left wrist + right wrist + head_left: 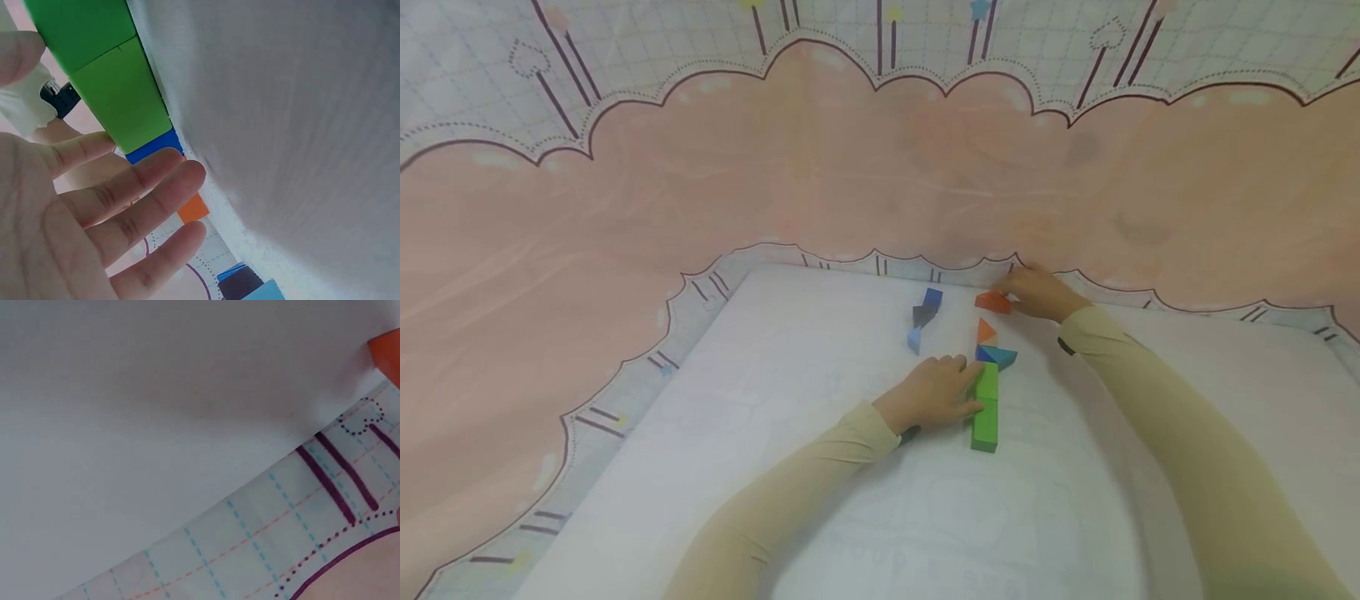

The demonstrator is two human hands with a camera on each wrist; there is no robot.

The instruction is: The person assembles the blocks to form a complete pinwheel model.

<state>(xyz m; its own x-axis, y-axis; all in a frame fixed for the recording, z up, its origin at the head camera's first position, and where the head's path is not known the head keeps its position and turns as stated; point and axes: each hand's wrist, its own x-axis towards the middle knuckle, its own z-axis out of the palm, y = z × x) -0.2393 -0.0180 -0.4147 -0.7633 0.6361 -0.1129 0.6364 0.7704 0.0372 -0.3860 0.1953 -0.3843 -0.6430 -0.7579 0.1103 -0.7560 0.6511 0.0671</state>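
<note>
On the white desk (820, 333), the left grip (932, 392) lies with its fingers spread apart, touching the left side of two end-to-end green blocks (986, 412); light sideways pressure should be enough to steady them. Ahead of it and to its right, the right grip (1037, 292) looks pinched on the right end of an orange triangular block (991, 302), best handled low and level. Between the grips, the teal triangular block (1002, 357) and smaller orange wedge (984, 333) could be nudged easily, so fingertips need clearance.
</note>
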